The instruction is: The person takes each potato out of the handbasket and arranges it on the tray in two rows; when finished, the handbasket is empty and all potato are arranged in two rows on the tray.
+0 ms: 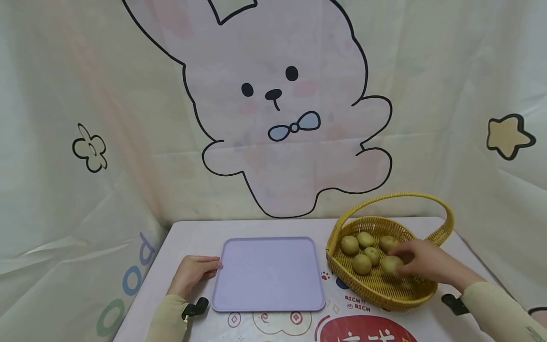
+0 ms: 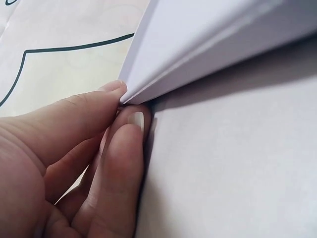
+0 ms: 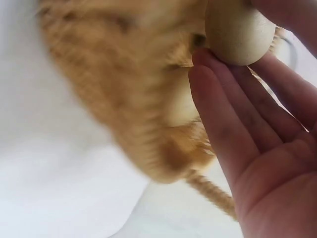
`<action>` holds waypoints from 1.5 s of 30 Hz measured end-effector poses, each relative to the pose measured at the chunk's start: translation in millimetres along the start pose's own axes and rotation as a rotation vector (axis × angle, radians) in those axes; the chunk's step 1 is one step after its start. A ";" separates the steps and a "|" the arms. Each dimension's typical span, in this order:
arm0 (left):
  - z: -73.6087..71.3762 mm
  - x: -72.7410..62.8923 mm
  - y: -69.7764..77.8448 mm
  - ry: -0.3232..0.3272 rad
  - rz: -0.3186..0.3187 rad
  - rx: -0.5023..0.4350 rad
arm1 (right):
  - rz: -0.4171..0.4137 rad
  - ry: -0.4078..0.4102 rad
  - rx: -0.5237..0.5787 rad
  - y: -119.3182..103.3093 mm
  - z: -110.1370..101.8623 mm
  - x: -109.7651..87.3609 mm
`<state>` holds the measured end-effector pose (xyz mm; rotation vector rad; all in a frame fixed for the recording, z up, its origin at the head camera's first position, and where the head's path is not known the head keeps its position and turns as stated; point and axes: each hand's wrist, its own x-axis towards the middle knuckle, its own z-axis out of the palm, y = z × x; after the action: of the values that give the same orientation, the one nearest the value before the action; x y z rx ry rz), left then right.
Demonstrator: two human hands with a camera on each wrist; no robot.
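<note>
My left hand [image 1: 192, 273] pinches the left rim of a flat lilac tray [image 1: 269, 275]; in the left wrist view the thumb [image 2: 84, 114] and fingers meet at the tray's edge [image 2: 198, 64]. Over a yellow woven basket [image 1: 384, 297], my right hand [image 1: 431, 263] holds a round yellow-green fruit [image 1: 391, 265], perhaps a pear. The right wrist view has this fruit [image 3: 240, 32] between the thumb and the fingertips. Several similar fruits [image 1: 362, 264] lie in the basket, left of the held one. Whether the held fruit touches the basket, I cannot tell.
The basket's tall arched handle [image 1: 397, 195] rises over the fruits. A white printed cloth [image 1: 256, 325] covers the table, with a red patch [image 1: 367, 330] near the front. Behind hangs a curtain [image 1: 295, 156] with a cartoon rabbit. Dark wrist straps [image 1: 194, 308] show below the hands.
</note>
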<state>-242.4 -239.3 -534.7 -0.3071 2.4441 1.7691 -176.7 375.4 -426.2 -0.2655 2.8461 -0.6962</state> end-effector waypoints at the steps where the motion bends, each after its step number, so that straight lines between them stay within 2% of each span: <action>1: -0.9 -0.5 -0.3 0.003 0.002 0.004 | -0.003 0.013 0.007 -3.3 -1.1 -2.4; 6: -2.4 -1.5 0.3 0.002 0.017 0.015 | -0.012 0.091 0.092 -26.9 4.7 -14.7; 11: -2.7 -4.3 2.3 0.013 0.029 0.035 | -0.075 0.187 0.191 -61.8 25.1 -19.6; 14: -2.5 -7.3 3.7 0.001 0.037 0.050 | -0.086 0.205 0.256 -84.7 39.0 -17.5; 17: -3.6 -9.4 3.8 -0.021 0.039 0.039 | -0.069 0.185 0.347 -108.8 55.6 -10.0; 20: -5.2 -11.6 4.1 -0.029 0.047 0.036 | -0.069 0.161 0.430 -132.0 75.3 2.7; 22: -5.4 -12.7 4.1 -0.029 0.058 0.036 | -0.100 0.138 0.475 -146.0 88.9 13.6; 26: -5.3 -12.2 1.8 -0.029 0.058 0.035 | -0.178 0.116 0.480 -166.8 113.6 44.7; 33: -6.4 -7.5 -1.8 -0.052 0.058 -0.009 | -0.154 0.135 0.471 -203.1 148.3 99.5; 37: 1.0 -3.7 -1.5 -0.067 0.092 -0.010 | -0.149 0.164 0.496 -216.4 164.8 125.2; 40: 1.6 -3.1 -1.6 -0.077 0.096 -0.016 | -0.146 0.181 0.523 -227.4 179.3 141.8; 45: -7.3 -5.8 -4.5 -0.076 0.071 -0.035 | -0.176 0.147 0.530 -247.9 200.0 161.0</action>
<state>-235.6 -247.0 -535.3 -0.1546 2.4022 1.8179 -253.8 36.5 -507.3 -0.3905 2.6551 -1.5195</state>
